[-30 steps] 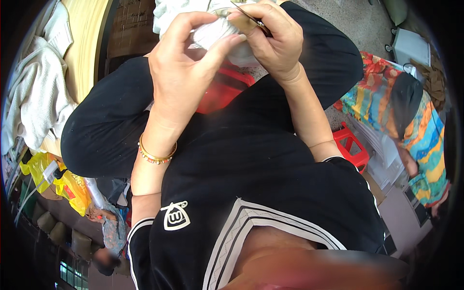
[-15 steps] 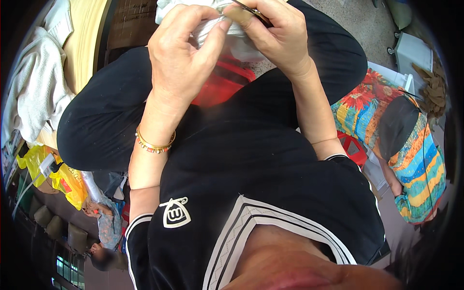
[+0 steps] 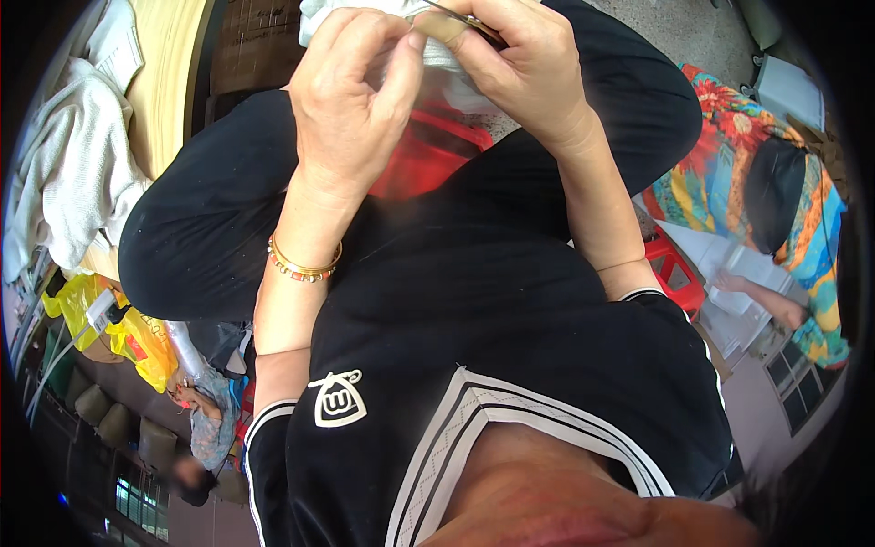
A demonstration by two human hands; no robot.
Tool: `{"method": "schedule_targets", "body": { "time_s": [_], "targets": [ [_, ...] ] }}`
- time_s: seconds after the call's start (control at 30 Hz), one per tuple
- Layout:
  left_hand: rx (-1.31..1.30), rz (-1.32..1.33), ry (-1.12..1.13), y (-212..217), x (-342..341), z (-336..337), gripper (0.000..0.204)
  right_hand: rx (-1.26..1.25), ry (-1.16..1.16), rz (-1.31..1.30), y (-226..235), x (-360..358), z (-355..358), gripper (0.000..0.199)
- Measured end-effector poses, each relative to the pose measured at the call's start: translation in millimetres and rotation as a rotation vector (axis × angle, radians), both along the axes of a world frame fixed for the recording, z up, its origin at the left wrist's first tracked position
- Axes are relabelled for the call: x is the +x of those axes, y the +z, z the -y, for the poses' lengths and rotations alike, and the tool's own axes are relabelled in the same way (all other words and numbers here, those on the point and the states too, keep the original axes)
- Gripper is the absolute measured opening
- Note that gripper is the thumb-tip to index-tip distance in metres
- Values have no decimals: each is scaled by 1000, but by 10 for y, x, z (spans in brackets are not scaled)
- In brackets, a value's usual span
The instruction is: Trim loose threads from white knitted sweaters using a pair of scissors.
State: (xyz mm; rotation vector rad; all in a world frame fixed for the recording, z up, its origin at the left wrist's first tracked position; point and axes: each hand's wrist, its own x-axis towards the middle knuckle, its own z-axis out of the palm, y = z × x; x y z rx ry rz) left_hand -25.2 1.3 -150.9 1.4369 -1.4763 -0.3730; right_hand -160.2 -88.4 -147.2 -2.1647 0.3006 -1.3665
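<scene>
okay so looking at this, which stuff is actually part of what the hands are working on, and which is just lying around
In hand:
left hand pinching the white cloth
right hand holding a thin dark tool, too small to tell what kind

Lying about:
red thing on the lap
yellow bags
white towel
red stool
another person in a colourful shirt

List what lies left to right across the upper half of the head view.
White cloth pile → wooden board → left hand → right hand, both hands pinching white fabric → person in a colourful patterned garment.
</scene>
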Motion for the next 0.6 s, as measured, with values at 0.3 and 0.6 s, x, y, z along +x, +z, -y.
{"method": "schedule_targets", "body": {
  "time_s": [0.3, 0.6],
  "targets": [
    [218, -341, 53, -75, -87, -95, 7, 122, -45, -58, -13, -141, -121, 9],
    [558, -928, -27, 36, 41, -97, 5, 194, -136, -311, 44, -156, -161, 10]
  ]
}}
